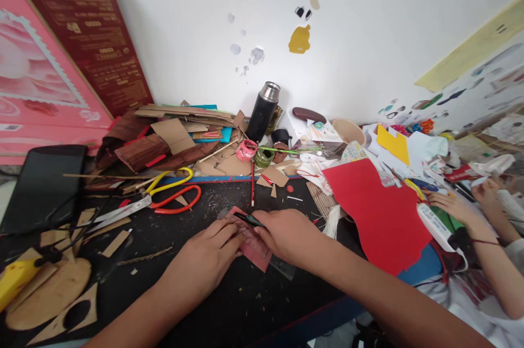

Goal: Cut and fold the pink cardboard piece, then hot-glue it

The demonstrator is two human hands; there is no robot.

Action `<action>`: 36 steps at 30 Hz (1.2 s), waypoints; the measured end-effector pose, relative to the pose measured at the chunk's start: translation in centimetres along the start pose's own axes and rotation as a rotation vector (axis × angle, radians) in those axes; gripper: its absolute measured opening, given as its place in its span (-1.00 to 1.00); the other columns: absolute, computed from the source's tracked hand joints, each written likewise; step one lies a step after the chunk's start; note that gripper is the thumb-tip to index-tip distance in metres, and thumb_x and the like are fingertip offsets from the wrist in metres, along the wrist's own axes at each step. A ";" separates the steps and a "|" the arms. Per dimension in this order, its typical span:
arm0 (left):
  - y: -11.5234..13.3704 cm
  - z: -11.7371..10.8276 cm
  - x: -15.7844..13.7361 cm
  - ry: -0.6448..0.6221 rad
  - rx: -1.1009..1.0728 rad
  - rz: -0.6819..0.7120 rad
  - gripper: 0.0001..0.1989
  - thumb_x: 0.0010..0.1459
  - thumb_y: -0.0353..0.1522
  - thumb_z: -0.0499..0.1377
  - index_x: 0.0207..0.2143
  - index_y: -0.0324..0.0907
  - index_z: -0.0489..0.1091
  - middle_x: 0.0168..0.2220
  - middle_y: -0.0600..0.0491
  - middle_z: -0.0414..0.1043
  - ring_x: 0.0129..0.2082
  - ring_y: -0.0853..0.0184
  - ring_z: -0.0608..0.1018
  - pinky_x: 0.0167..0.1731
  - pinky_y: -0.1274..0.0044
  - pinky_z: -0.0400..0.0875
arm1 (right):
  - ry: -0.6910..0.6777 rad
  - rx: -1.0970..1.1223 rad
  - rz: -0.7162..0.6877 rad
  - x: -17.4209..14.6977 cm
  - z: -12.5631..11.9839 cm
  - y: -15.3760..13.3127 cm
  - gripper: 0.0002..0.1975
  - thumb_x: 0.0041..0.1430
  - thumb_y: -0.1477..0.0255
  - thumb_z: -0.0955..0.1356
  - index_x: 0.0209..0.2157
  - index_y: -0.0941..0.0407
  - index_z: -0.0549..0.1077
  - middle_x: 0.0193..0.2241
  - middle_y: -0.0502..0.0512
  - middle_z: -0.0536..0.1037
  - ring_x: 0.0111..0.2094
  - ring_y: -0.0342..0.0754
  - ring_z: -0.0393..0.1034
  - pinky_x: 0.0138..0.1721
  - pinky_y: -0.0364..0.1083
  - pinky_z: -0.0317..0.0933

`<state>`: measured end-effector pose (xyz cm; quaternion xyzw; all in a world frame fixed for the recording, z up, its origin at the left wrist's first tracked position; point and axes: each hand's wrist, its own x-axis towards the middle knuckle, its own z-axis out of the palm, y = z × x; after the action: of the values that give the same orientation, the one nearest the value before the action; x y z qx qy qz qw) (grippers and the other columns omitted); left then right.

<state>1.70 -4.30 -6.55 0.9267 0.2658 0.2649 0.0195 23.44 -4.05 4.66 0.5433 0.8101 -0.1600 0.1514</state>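
My right hand point(282, 233) is closed around a slim dark craft knife point(249, 219), its tip resting over a small pink piece of card point(254, 252). The fingers of my left hand point(204, 258) are pressed together on the card's left edge, holding it on the black tabletop. A clear plastic sheet point(282, 268) shows partly under the card. Just beyond my hands stands a red pencil point(252, 187). Large scissors with yellow and red handles point(174, 195) lie to the left, spread apart.
A black flask point(262, 113) and small paint jars point(246, 150) stand at the back. Cardboard scraps point(176, 135) pile up at back left, near a black phone point(45, 187). Red paper point(376, 217) lies to the right, where another person's hands point(452, 207) are at work.
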 end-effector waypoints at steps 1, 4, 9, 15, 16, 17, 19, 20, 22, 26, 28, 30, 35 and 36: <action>0.0 -0.1 0.0 -0.004 -0.005 0.004 -0.69 0.41 -0.45 0.05 0.06 -0.17 0.53 -0.01 -0.04 0.62 0.09 0.15 0.59 0.10 0.31 0.56 | -0.003 -0.009 -0.003 0.0 -0.1 -0.1 -0.74 0.50 0.34 0.25 0.04 0.14 0.47 -0.14 0.23 0.70 -0.15 0.16 0.63 -0.26 -0.02 0.27; -0.1 -0.2 0.1 -0.014 -0.025 0.000 -0.71 0.41 -0.45 0.07 0.03 -0.15 0.53 -0.02 -0.02 0.62 0.08 0.16 0.60 0.11 0.32 0.55 | -0.011 -0.046 -0.020 0.0 0.0 -0.3 -0.74 0.51 0.36 0.24 0.04 0.16 0.47 -0.20 0.22 0.70 -0.20 0.14 0.64 -0.32 -0.03 0.26; -0.1 -0.1 0.1 0.011 -0.054 -0.018 -0.72 0.41 -0.44 0.06 0.04 -0.16 0.52 -0.01 -0.05 0.60 0.11 0.15 0.57 0.12 0.31 0.54 | 0.011 -0.111 -0.062 0.2 0.5 -0.6 -0.75 0.47 0.42 0.27 0.07 0.21 0.45 -0.25 0.24 0.69 -0.26 0.15 0.64 -0.37 -0.03 0.27; -0.2 -0.2 0.2 0.010 -0.046 -0.012 -0.73 0.43 -0.42 0.05 0.00 -0.15 0.54 -0.03 -0.04 0.61 0.08 0.16 0.58 0.07 0.34 0.56 | -0.024 -0.172 -0.097 0.2 0.0 -1.1 -0.76 0.37 0.55 0.32 0.05 0.25 0.44 -0.27 0.25 0.68 -0.28 0.15 0.64 -0.38 -0.01 0.32; -0.2 -0.3 0.3 0.015 -0.054 -0.018 -0.73 0.43 -0.43 0.06 0.00 -0.15 0.54 -0.03 -0.04 0.61 0.08 0.17 0.58 0.08 0.35 0.55 | -0.023 -0.175 -0.093 0.2 0.0 -1.2 -0.76 0.37 0.56 0.32 0.04 0.26 0.44 -0.28 0.26 0.68 -0.28 0.14 0.64 -0.38 -0.02 0.33; -0.1 -0.3 0.3 0.018 -0.063 -0.023 -0.74 0.42 -0.44 0.07 0.00 -0.15 0.54 -0.04 -0.04 0.60 0.07 0.18 0.58 0.08 0.35 0.55 | -0.025 -0.177 -0.091 0.2 -0.1 -1.3 -0.75 0.37 0.57 0.32 0.05 0.26 0.43 -0.28 0.26 0.68 -0.28 0.14 0.64 -0.38 -0.02 0.33; -0.1 -0.3 0.4 0.018 -0.077 -0.029 -0.74 0.41 -0.44 0.08 -0.01 -0.15 0.54 -0.04 -0.04 0.60 0.06 0.19 0.58 0.09 0.37 0.54 | -0.034 -0.178 -0.088 0.2 0.0 -1.3 -0.75 0.37 0.56 0.31 0.06 0.27 0.42 -0.27 0.28 0.68 -0.27 0.15 0.65 -0.38 -0.02 0.34; -0.1 -0.4 0.4 0.015 -0.080 -0.032 -0.74 0.41 -0.44 0.08 -0.01 -0.14 0.54 -0.04 -0.04 0.60 0.05 0.19 0.58 0.08 0.37 0.54 | -0.042 -0.177 -0.086 0.2 0.0 -1.3 -0.75 0.38 0.55 0.31 0.06 0.27 0.42 -0.27 0.29 0.68 -0.27 0.16 0.65 -0.37 -0.02 0.35; -0.1 -0.4 0.4 0.006 -0.083 -0.035 -0.74 0.42 -0.43 0.07 -0.01 -0.13 0.55 -0.05 -0.04 0.60 0.05 0.18 0.57 0.05 0.37 0.55 | -0.050 -0.171 -0.082 0.1 0.1 -1.3 -0.76 0.39 0.54 0.32 0.05 0.27 0.42 -0.27 0.30 0.67 -0.26 0.17 0.65 -0.36 -0.02 0.35; -0.3 -0.4 0.4 0.007 -0.082 -0.031 -0.75 0.43 -0.40 0.08 -0.03 -0.13 0.55 -0.06 -0.04 0.60 0.03 0.17 0.57 0.00 0.38 0.57 | -0.037 -0.165 -0.083 0.1 0.2 -1.3 -0.75 0.37 0.53 0.33 0.05 0.28 0.43 -0.30 0.30 0.66 -0.27 0.16 0.64 -0.36 -0.03 0.35; -0.3 -0.4 0.4 0.002 -0.078 -0.026 -0.75 0.43 -0.39 0.07 -0.02 -0.12 0.55 -0.06 -0.03 0.61 0.03 0.17 0.57 0.00 0.37 0.58 | -0.045 -0.165 -0.086 0.1 0.2 -1.3 -0.74 0.36 0.54 0.34 0.05 0.29 0.43 -0.29 0.30 0.66 -0.27 0.15 0.64 -0.36 -0.03 0.34; -0.4 -0.5 0.3 -0.007 -0.073 -0.030 -0.75 0.44 -0.38 0.08 0.00 -0.12 0.55 -0.06 -0.03 0.61 0.04 0.17 0.57 -0.01 0.38 0.58 | -0.053 -0.165 -0.089 0.0 0.1 -1.3 -0.74 0.36 0.55 0.33 0.05 0.29 0.43 -0.29 0.30 0.66 -0.27 0.15 0.64 -0.36 -0.03 0.35; -0.4 -0.6 0.4 0.003 -0.061 -0.019 -0.74 0.45 -0.38 0.07 0.03 -0.14 0.53 -0.05 -0.02 0.61 0.04 0.15 0.57 -0.02 0.36 0.59 | -0.060 -0.161 -0.082 -0.2 -0.2 -1.3 -0.72 0.36 0.53 0.33 0.07 0.29 0.42 -0.30 0.30 0.66 -0.27 0.18 0.65 -0.36 -0.01 0.37; -0.4 -0.6 0.5 0.008 -0.058 -0.012 -0.73 0.45 -0.38 0.06 0.04 -0.14 0.53 -0.05 -0.02 0.61 0.04 0.15 0.57 -0.02 0.36 0.58 | -0.069 -0.162 -0.082 -0.2 -0.3 -1.3 -0.73 0.36 0.53 0.33 0.06 0.29 0.43 -0.31 0.31 0.66 -0.27 0.18 0.65 -0.36 0.00 0.38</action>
<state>1.52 -3.75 -5.90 0.9231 0.2636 0.2761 0.0469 22.29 -4.60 5.12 0.4901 0.8362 -0.1186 0.2158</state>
